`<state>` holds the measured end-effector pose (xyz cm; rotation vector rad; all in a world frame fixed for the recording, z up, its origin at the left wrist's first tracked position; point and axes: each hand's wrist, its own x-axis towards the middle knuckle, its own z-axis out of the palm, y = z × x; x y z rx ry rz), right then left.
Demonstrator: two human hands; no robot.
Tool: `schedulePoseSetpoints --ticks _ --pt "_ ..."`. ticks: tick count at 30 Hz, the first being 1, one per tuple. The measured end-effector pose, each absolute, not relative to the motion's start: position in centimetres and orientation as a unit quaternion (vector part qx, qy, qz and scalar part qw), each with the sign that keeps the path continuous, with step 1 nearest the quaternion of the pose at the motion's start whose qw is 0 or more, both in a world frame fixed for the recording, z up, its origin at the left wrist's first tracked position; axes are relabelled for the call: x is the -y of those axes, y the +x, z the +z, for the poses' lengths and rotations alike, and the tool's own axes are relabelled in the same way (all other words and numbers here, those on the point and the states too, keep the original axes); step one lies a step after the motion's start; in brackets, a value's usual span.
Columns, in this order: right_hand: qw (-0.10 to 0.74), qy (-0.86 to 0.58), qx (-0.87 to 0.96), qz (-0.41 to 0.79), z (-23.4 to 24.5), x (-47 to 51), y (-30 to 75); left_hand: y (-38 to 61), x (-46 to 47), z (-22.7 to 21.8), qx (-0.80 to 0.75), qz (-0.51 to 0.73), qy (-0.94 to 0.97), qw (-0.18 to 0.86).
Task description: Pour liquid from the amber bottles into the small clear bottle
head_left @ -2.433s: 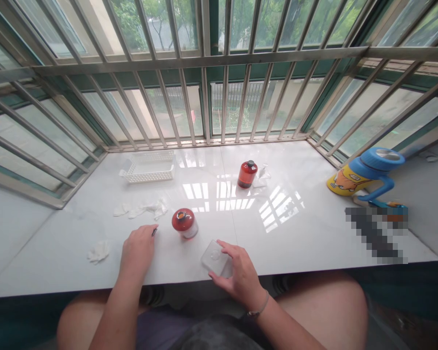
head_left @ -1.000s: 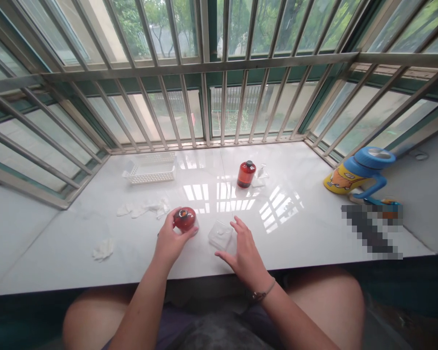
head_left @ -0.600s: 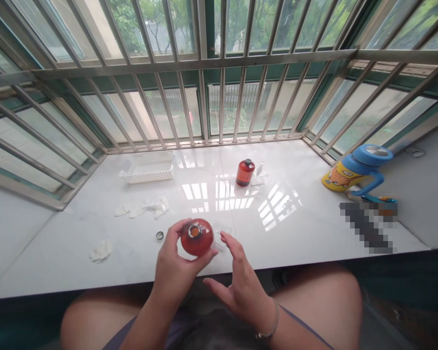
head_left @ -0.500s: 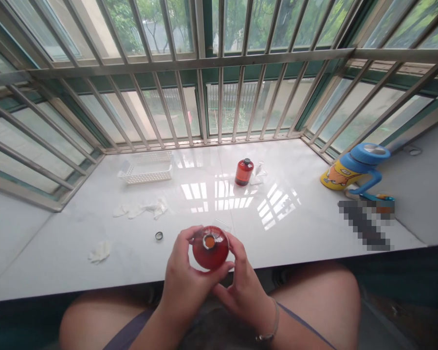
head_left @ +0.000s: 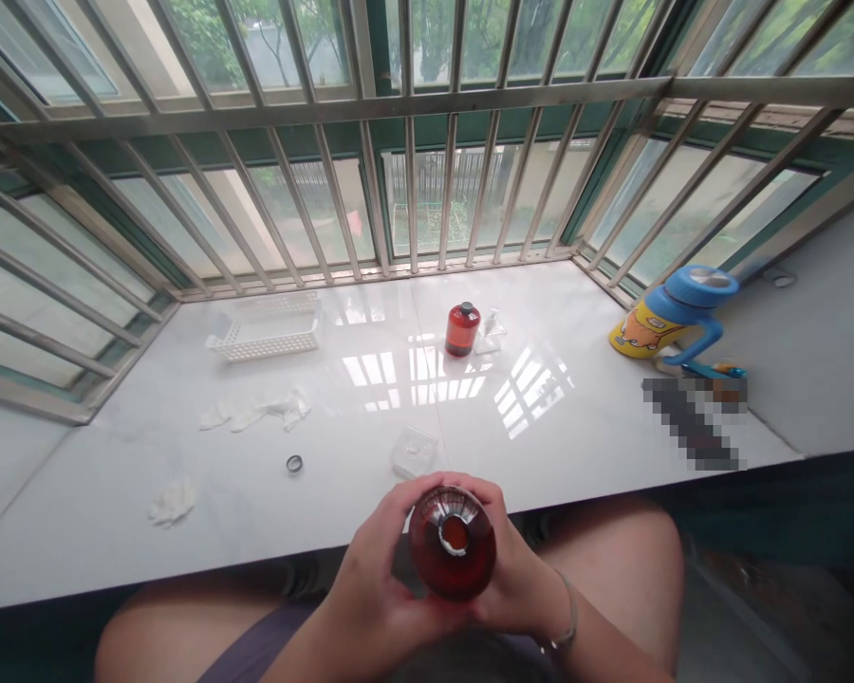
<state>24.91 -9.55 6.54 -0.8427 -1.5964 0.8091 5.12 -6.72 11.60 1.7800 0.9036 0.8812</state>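
A round red glass bottle (head_left: 427, 560) with an uncapped neck is held between my two hands above my lap, near the counter's front edge. My left hand (head_left: 384, 555) wraps its left side, with the thumb underneath at the near side. Against the right side my right hand (head_left: 516, 560) is closed, its fingers meeting the left ones at the far side. The bottle's mouth tilts toward me. Just beyond the hands lies a small clear plastic box (head_left: 414, 452). To the left rests a small dark ring (head_left: 294, 464).
A second red bottle (head_left: 462, 334), capped, stands on the white counter (head_left: 370, 427) beside small clear plastic pieces (head_left: 492, 330). White basket (head_left: 267, 332) sits at the back left, with crumpled tissues (head_left: 173, 503) nearer. A blue-yellow flask (head_left: 673, 313) stands right. Metal bars (head_left: 413, 190) line the window.
Both hands have brought the red bottle closer to me and slightly right, tipping its mouth toward me. The clear box behind them shows more fully. The view has shifted a little.
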Motion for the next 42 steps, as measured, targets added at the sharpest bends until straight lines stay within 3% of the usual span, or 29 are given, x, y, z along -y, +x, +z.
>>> schedulePoseSetpoints --ticks 5,10,21,34,39,42 --pt "0.550 -0.487 0.629 0.255 4.9 11.1 23.1 7.1 8.2 9.8 -0.478 0.397 0.677 0.395" --pt "0.553 -0.533 0.609 0.199 3.8 11.5 23.0 8.1 8.4 9.2 -0.489 0.383 0.666 0.413" --pt "0.545 -0.522 0.608 0.248 3.3 10.7 25.1 7.0 6.5 9.2 -0.402 0.302 0.723 0.474" --pt "0.541 -0.563 0.590 0.206 3.4 10.6 24.5 6.3 6.1 8.6 -0.399 0.298 0.719 0.485" --pt "0.536 -0.585 0.580 0.183 3.1 10.6 26.1 4.0 3.5 7.7 -0.437 0.336 0.738 0.388" --pt "0.532 -0.605 0.565 0.177 2.9 10.5 27.3 3.3 1.3 6.7 -0.492 0.292 0.743 0.348"
